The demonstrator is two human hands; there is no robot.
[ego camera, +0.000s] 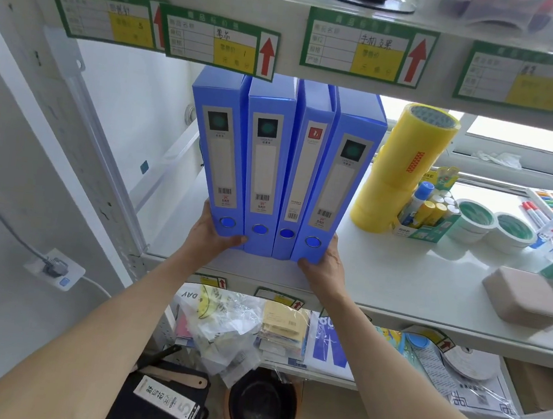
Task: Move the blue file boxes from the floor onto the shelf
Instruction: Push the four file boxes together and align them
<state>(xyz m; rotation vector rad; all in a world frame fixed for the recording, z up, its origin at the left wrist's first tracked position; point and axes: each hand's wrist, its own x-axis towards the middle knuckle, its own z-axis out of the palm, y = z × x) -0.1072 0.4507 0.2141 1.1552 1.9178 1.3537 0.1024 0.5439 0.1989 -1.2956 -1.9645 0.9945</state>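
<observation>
the four blue file boxes (281, 168) stand upright at the shelf's (397, 285) near edge; left hand (212, 233) and right hand (325, 265) squeeze the row's outer sides; push squarely back, keeping clear of the yellow tape rolls (399, 175) on the right.

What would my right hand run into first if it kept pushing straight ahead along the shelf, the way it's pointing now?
The right hand already presses the rightmost blue file box. Pushing on would slide the boxes back over the shelf; behind them the way looks free, though depth is unclear. The yellow tape stack stands off to the right.

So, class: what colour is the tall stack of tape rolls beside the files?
Yellow tape rolls, head view.
</observation>
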